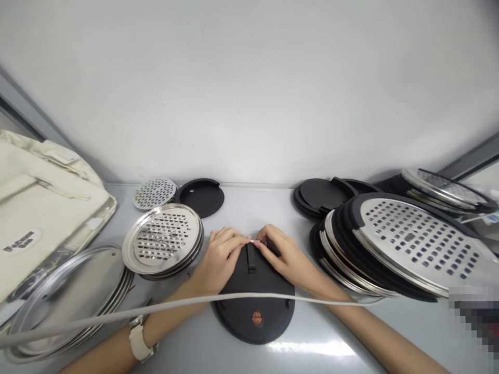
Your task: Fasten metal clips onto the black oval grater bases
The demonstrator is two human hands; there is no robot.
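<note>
A round black disc-shaped piece point(268, 324) lies on the table between my forearms, with a copper-coloured spot near its front edge. A short black strap point(251, 259) runs along its upper half. At the strap's far end is a small, shiny metal piece point(257, 242), perhaps a ring; its exact kind is too small to tell. My left hand point(224, 254) is closed, thumb and fingertips pinching at this piece from the left. My right hand point(283, 254) pinches it from the right, fingers also closed. Both hands cover parts of the disc's far edge.
Stacked perforated metal discs point(163, 239) and plain metal discs point(81, 291) stand on the left, beside a cream bag point(35, 208). On the right are tilted perforated plates point(413, 244) and black round trays point(323, 195). A pale cable point(187, 301) crosses in front, above my forearms.
</note>
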